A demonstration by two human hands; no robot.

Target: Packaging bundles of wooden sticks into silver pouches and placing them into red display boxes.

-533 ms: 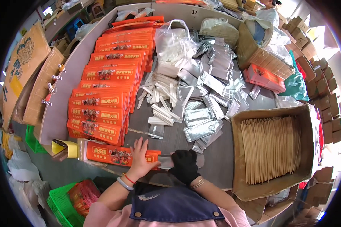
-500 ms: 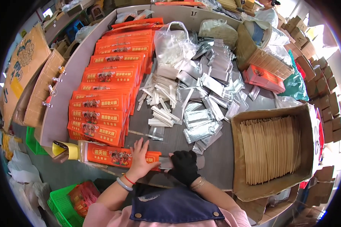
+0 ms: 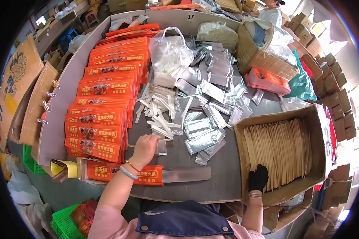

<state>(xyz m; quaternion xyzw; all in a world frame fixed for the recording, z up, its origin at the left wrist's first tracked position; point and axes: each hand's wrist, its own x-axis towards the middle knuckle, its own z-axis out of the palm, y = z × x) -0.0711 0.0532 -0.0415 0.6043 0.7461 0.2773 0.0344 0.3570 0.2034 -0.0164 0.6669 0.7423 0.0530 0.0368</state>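
My left hand (image 3: pixel 145 149) is closed, fingers curled down beside a small clear-and-silver packet (image 3: pixel 162 147) on the table; what is inside the fingers is hidden. Below that forearm a red printed sleeve (image 3: pixel 149 174) lies at the table's near edge, with a flat metal strip (image 3: pixel 189 174) sticking out of its right end. In a black glove, my right hand (image 3: pixel 258 178) reaches into the cardboard box (image 3: pixel 243 153) and closes over the near ends of the wooden chopsticks (image 3: pixel 281 147). The glove covers the ends it grips.
Overlapping red sleeves (image 3: pixel 101 91) line the left side. White paper-wrapped strips (image 3: pixel 159 105) and silver packets (image 3: pixel 205 133) are heaped mid-table near a clear plastic bag (image 3: pixel 169 55). A low grey wall (image 3: pixel 56 109) bounds the table. A green basket (image 3: pixel 66 221) stands lower left.
My left hand has left the red sleeve and moved up to the small packet, its fingers now curled. My right hand has gone from the metal strip to the chopsticks in the box.
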